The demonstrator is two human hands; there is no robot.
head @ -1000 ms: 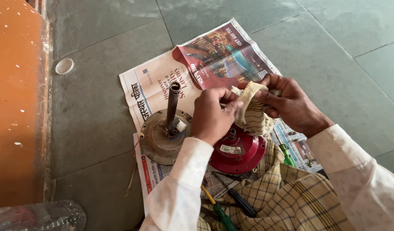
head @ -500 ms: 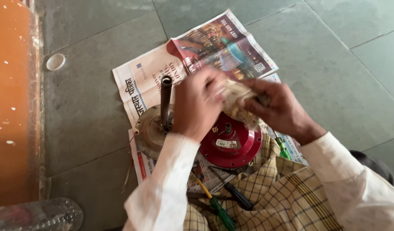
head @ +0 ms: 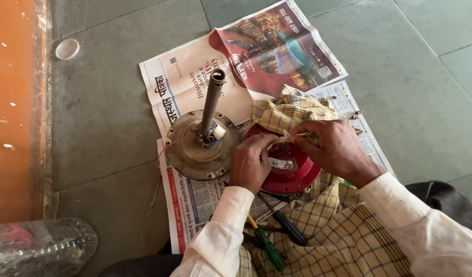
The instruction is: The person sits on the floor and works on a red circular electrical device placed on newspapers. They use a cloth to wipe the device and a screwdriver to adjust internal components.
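Observation:
A round red motor housing (head: pixel 292 177) lies on newspaper (head: pixel 195 82) spread over the floor. My left hand (head: pixel 251 161) and my right hand (head: pixel 333 149) are both over it, pinching a yellow checked cloth (head: pixel 287 113) that is bunched above the housing's far edge. To the left stands a dull metal disc (head: pixel 192 151) with an upright grey rod (head: pixel 211 102) and some wiring at its base. My white sleeves and a checked garment fill the lower right.
Two screwdrivers, one green-handled (head: pixel 267 247) and one black-handled (head: pixel 290 231), lie by my lap. A few small screws (head: pixel 355 114) rest on the paper at right. A white cap (head: pixel 67 48) sits on the floor; a clear plastic bottle (head: pixel 38 246) lies at lower left beside an orange surface.
Both hands came down from chest height to the red housing, bringing the cloth with them. The camera has moved closer and the view has shifted a little.

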